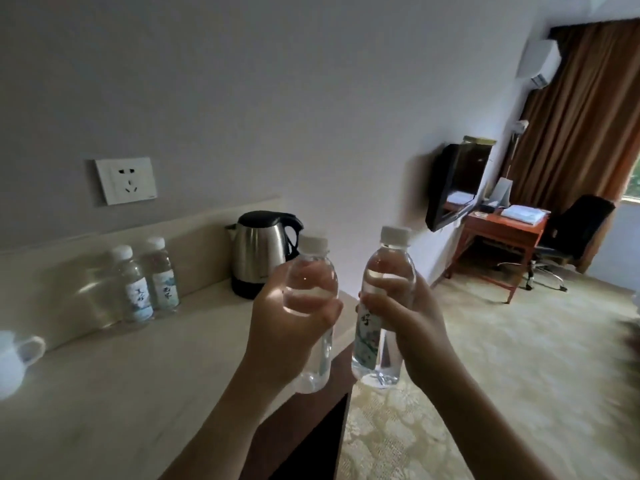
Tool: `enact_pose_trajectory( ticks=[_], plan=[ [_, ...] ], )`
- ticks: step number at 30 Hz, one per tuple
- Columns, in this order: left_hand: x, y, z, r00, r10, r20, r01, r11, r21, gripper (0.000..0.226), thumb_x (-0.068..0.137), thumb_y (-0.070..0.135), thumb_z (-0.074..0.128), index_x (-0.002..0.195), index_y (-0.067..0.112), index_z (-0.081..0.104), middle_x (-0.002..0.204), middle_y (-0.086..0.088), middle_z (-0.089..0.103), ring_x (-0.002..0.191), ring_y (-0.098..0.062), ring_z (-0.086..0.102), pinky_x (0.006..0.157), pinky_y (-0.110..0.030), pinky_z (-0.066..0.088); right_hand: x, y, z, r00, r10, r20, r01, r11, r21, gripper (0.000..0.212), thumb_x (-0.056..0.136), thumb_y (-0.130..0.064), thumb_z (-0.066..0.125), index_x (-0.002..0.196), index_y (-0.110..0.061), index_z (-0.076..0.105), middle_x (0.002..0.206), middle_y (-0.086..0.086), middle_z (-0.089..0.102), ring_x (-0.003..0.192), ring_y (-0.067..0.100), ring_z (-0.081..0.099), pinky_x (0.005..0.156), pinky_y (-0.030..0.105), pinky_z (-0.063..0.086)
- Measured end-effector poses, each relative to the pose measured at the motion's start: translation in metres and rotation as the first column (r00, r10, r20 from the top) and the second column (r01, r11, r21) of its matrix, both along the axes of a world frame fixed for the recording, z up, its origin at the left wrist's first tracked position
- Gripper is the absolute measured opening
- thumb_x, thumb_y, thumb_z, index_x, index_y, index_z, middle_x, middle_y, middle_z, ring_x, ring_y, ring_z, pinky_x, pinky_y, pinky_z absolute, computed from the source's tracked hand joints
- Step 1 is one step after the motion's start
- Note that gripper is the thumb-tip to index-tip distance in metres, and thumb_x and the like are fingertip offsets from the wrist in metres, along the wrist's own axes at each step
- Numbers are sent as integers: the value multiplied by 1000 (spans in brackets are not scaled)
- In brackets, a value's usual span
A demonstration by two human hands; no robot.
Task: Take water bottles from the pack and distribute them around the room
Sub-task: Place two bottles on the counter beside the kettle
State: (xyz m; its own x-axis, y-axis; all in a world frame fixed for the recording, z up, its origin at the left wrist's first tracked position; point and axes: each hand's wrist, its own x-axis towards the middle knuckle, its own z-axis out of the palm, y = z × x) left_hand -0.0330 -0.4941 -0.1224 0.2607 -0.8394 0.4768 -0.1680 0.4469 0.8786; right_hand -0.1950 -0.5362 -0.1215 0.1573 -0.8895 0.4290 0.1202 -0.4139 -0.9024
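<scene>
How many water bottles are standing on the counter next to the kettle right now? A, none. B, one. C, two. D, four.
C: two capped bottles stand side by side on the counter left of the kettle; the other two are in the left hand and right hand.

counter [104,393] | two bottles [147,282] by backsplash | kettle [261,252] right | white cup [14,362] left

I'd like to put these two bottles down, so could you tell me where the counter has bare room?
The counter is bare in front, between the white cup at its left edge and its right end. The back is crowded: two standing bottles by the wall, with the kettle to their right. A narrow gap separates bottles and kettle.
</scene>
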Motion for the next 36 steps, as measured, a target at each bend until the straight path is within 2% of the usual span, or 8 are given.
enact_pose_trajectory(
  ticks=[5, 11, 19, 23, 27, 30, 33, 36],
  plan=[
    [49, -25, -14, 983, 175, -54, -174, 984, 35, 36, 72, -2, 81, 101, 10, 64, 80, -1, 70, 74, -4, 71, 60, -14, 53, 73, -58, -17, 973, 226, -33, -225, 973, 45, 50, 65, -24, 77, 111, -19, 60, 96, 11, 68, 91, 31, 69, 80, 44, 60],
    [113, -24, -59, 871, 464, -159, -448, 885, 130, 56, 70, -4, 82, 108, 30, 59, 80, 5, 72, 73, -9, 70, 63, -21, 53, 162, -92, -59, 869, 495, -12, -493, 867, 70, 40, 70, 2, 73, 105, -7, 55, 84, 9, 63, 76, 18, 65, 70, 31, 56],
    [143, -15, -113, 689, 704, -175, -681, 710, 177, 51, 74, -15, 75, 112, 12, 54, 75, 7, 69, 69, -4, 64, 65, -19, 52, 223, -113, -116, 766, 640, -66, -628, 766, 133, 38, 65, -4, 76, 96, -14, 55, 79, 7, 61, 74, 21, 60, 69, 41, 53],
    [143, -19, -132, 641, 750, -164, -722, 662, 202, 52, 73, -22, 71, 107, 13, 54, 70, 4, 67, 61, -3, 62, 58, -18, 52, 226, -123, -133, 752, 653, -87, -638, 755, 153, 38, 68, -1, 74, 98, -8, 52, 78, 0, 61, 73, 17, 59, 67, 35, 52],
    [142, -22, -147, 574, 817, -62, -792, 572, 214, 59, 63, 16, 84, 110, 34, 56, 88, 7, 71, 76, -12, 67, 74, -32, 56, 220, -127, -153, 732, 674, -103, -631, 727, 270, 48, 70, 5, 72, 111, -10, 51, 82, 4, 65, 73, 21, 60, 61, 37, 51],
    [144, -21, -154, 555, 832, 8, -810, 539, 232, 66, 59, 32, 84, 116, 41, 51, 100, 10, 71, 90, -12, 69, 83, -37, 57, 214, -127, -172, 693, 686, -221, -608, 721, 333, 51, 66, -12, 79, 111, -24, 57, 88, 11, 73, 78, 28, 68, 68, 44, 53],
    [143, -11, -164, 528, 810, 256, -840, 452, 301, 73, 56, 48, 82, 120, 38, 48, 106, 11, 66, 100, -9, 65, 88, -31, 54, 210, -125, -175, 713, 580, -393, -508, 814, 281, 52, 62, -25, 79, 109, -31, 57, 93, 0, 74, 85, 15, 72, 76, 42, 58],
    [146, 1, -183, 539, 790, 294, -828, 430, 360, 64, 51, 50, 85, 105, 34, 54, 94, 7, 67, 90, -12, 68, 78, -43, 57, 204, -123, -171, 732, 488, -476, -422, 873, 245, 50, 58, -37, 81, 101, -38, 55, 94, -7, 72, 84, 5, 70, 74, 36, 58]
  ],
)
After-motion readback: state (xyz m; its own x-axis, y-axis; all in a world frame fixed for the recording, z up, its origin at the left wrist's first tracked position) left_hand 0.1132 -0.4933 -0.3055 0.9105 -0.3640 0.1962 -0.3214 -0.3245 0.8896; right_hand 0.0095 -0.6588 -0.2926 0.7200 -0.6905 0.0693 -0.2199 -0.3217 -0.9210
